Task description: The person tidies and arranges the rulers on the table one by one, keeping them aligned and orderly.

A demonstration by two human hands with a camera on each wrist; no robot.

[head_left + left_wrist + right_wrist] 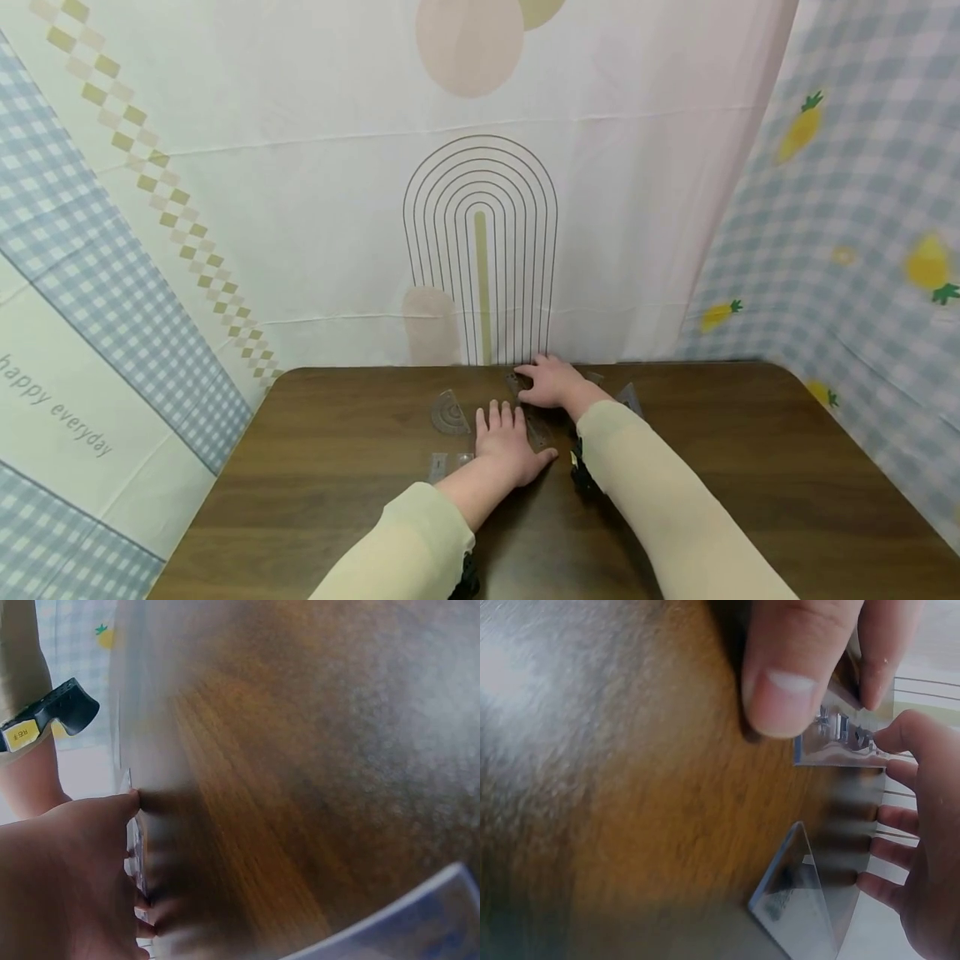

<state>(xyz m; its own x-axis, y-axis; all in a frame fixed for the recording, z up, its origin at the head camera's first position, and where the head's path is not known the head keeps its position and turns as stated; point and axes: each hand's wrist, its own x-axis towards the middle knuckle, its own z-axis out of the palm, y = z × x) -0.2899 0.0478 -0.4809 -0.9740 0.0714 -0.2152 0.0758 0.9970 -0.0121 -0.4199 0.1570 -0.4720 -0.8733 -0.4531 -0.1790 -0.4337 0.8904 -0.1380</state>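
In the head view my left hand (508,447) lies flat on the table, fingers spread and straight, thumb out to the right. A clear set square (538,432) lies just right of its fingers. Farther back, my right hand (552,382) reaches in with fingers extended leftward around a small clear ruler-like piece (513,384). The right wrist view has the right thumb (784,694) over an edge of a clear piece with dark markings (840,746). Below it there is another clear, angled piece (799,900). Left of my left hand lies a clear protractor (450,414).
Nearer the left wrist are a short clear ruler (437,467) and another small clear piece (465,458). A clear triangle (630,398) lies right of the right wrist. The brown table (315,475) meets a patterned cloth wall (337,250) at its back edge.
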